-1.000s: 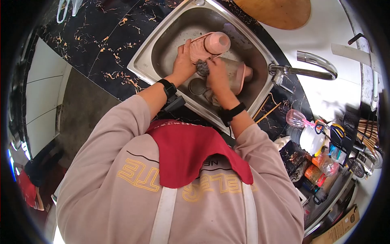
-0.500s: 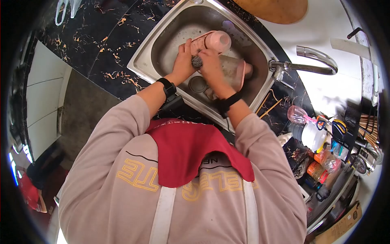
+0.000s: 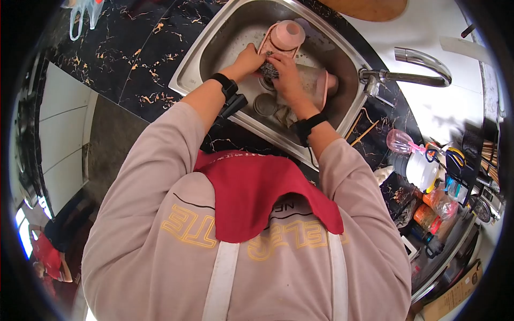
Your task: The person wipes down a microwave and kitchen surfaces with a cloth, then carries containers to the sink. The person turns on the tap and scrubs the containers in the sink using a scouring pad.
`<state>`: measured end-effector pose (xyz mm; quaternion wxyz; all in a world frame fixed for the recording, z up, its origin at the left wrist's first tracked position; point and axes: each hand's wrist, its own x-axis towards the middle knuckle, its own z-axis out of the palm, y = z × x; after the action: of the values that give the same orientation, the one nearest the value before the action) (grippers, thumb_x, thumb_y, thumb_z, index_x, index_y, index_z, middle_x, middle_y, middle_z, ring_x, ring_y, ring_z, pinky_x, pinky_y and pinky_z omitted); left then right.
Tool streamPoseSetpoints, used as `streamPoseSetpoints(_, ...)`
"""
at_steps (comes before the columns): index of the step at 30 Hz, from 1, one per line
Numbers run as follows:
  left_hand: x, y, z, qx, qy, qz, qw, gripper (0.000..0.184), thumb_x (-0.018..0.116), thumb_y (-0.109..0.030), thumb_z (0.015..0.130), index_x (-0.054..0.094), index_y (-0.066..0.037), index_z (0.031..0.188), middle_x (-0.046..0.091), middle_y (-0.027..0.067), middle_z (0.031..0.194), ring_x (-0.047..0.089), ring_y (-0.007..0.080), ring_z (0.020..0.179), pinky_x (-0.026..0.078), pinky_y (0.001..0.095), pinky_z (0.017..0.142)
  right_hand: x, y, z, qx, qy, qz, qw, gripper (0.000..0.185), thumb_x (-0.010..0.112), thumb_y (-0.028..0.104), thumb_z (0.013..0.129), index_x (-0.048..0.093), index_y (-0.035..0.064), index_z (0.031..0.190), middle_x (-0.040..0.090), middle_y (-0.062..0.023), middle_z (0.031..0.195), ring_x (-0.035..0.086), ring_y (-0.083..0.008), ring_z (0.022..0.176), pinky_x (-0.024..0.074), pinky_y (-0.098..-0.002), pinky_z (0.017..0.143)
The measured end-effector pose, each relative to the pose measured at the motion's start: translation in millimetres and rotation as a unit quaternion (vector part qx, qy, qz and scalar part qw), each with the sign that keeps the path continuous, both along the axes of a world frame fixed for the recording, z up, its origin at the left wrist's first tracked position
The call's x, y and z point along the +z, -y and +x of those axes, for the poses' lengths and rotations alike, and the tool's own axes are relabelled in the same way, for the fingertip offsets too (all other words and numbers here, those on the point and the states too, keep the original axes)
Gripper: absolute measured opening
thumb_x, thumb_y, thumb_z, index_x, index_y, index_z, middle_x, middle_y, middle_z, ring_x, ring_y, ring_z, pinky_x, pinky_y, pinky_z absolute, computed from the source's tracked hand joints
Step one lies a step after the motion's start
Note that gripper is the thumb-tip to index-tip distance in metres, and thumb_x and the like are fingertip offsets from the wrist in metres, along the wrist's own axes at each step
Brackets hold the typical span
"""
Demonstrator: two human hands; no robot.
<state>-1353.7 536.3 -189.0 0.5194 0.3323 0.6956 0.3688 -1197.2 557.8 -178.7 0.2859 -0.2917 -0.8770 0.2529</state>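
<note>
In the sink (image 3: 225,45), my left hand (image 3: 247,61) is closed on the near left edge of a pink plastic piece (image 3: 263,45). A rounded pink cup-like part (image 3: 288,34) sits at the far end of that piece. My right hand (image 3: 287,76) is closed on a dark grey steel wool scrubber (image 3: 267,70), pressed against the pink piece. Beside my right hand lies a clear container with a pink rim (image 3: 322,88). A small round metal-looking cup or lid (image 3: 264,105) lies on the sink floor below my hands.
A chrome faucet (image 3: 423,56) stands at the sink's right edge. Chopsticks (image 3: 365,132) lie on the black countertop (image 3: 144,59). To the right are a pink whisk-like utensil (image 3: 399,141) and white bowls (image 3: 422,172). A plastic bag (image 3: 85,13) is at the upper left; another person (image 3: 47,251) is lower left.
The pink piece has turned more upright in view, its cup end shifting up. My hands have moved slightly up, and the scrubber has moved up and right, showing more of itself.
</note>
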Motion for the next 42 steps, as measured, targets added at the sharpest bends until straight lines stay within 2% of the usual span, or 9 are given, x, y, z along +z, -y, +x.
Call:
streamPoseSetpoints(10,13.1,-9.1,-7.2,-0.067,0.016,-0.087,0.994,0.050,0.069,-0.036,0.080,0.051,0.006,0.101,0.064,0.0135,0.082,0.066,0.0232,0.063,0.053,0.0314,0.052,6.2,-18.1,76.6,-0.059,0.197,0.073,0.976,0.047,0.068,-0.003,0.059,0.063,0.0088,0.105,0.056,-0.0115,0.107,0.056,-0.0305,0.100,0.0427,-0.0385,0.091)
streamPoseSetpoints(12,14.8,-6.0,-4.7,-0.048,-0.011,-0.072,0.996,0.051,0.069,-0.038,0.080,0.052,0.007,0.098,0.065,0.0127,0.078,0.066,0.0228,0.060,0.052,0.0310,0.052,3.7,-28.2,90.4,-0.197,0.137,-0.073,0.968,0.041,0.070,0.006,0.064,0.063,0.0093,0.104,0.054,-0.0126,0.108,0.053,-0.0325,0.102,0.0434,-0.0394,0.088)
streamPoseSetpoints(18,10.7,21.1,5.0,-0.049,0.184,-0.130,0.973,0.046,0.059,-0.039,0.087,0.058,0.007,0.090,0.066,0.0172,0.076,0.066,0.0238,0.060,0.053,0.0321,0.050,-8.0,-24.0,49.3,-0.148,0.000,-0.096,0.984,0.044,0.072,0.018,0.071,0.059,0.0066,0.113,0.056,-0.0170,0.113,0.053,-0.0339,0.108,0.0424,-0.0394,0.091)
streamPoseSetpoints(22,50.8,26.8,4.0,-0.258,-0.149,-0.173,0.939,0.036,0.056,-0.034,0.089,0.061,0.000,0.097,0.062,0.0151,0.064,0.066,0.0293,0.059,0.053,0.0360,0.053,-18.5,-31.8,32.4,-0.139,-0.019,-0.206,0.969,0.047,0.071,0.019,0.075,0.056,0.0040,0.117,0.057,-0.0189,0.112,0.052,-0.0356,0.108,0.0420,-0.0393,0.092)
streamPoseSetpoints(25,83.6,30.9,0.5,-0.351,-0.442,0.051,0.824,0.049,0.069,-0.036,0.076,0.057,-0.003,0.111,0.063,0.0156,0.083,0.065,0.0333,0.091,0.053,0.0379,0.076,-22.5,-41.1,29.9,-0.110,-0.009,-0.171,0.979,0.048,0.071,0.019,0.075,0.056,0.0012,0.117,0.057,-0.0192,0.112,0.054,-0.0356,0.106,0.0430,-0.0394,0.091)
streamPoseSetpoints(27,90.0,17.9,-7.3,-0.369,-0.565,0.406,0.616,0.083,0.078,-0.039,0.059,0.047,-0.006,0.128,0.057,0.0126,0.114,0.045,0.0311,0.122,0.037,0.0450,0.098,-21.1,-48.2,31.6,-0.100,-0.009,-0.162,0.982,0.048,0.071,0.020,0.075,0.056,0.0008,0.116,0.058,-0.0193,0.110,0.055,-0.0359,0.104,0.0435,-0.0396,0.090)
streamPoseSetpoints(30,89.5,-2.4,-13.5,-0.436,-0.652,0.353,0.510,0.086,0.077,-0.037,0.062,0.042,-0.003,0.133,0.051,0.0108,0.122,0.032,0.0258,0.129,0.028,0.0450,0.102,-21.3,-62.0,27.6,-0.084,0.004,-0.172,0.982,0.047,0.072,0.020,0.074,0.057,0.0012,0.116,0.059,-0.0198,0.108,0.056,-0.0364,0.102,0.0443,-0.0399,0.088)
streamPoseSetpoints(35,64.6,-30.8,-13.5,-0.478,-0.656,0.289,0.507,0.102,0.078,-0.051,0.052,0.042,0.003,0.131,0.058,0.0103,0.108,0.046,0.0230,0.109,0.034,0.0402,0.088,-19.5,-68.4,25.3,-0.128,-0.019,-0.307,0.943,0.048,0.072,0.021,0.073,0.059,0.0012,0.115,0.060,-0.0214,0.104,0.057,-0.0375,0.100,0.0448,-0.0400,0.087)
streamPoseSetpoints(42,76.0,-47.4,-13.3,-0.538,-0.589,0.244,0.551,0.086,0.076,-0.061,0.050,0.060,-0.001,0.109,0.063,0.0106,0.095,0.051,0.0273,0.108,0.033,0.0497,0.094,-20.3,-16.3,19.6,-0.231,-0.012,-0.164,0.959,0.041,0.070,0.015,0.072,0.061,0.0010,0.110,0.057,-0.0215,0.109,0.055,-0.0376,0.101,0.0446,-0.0408,0.087)
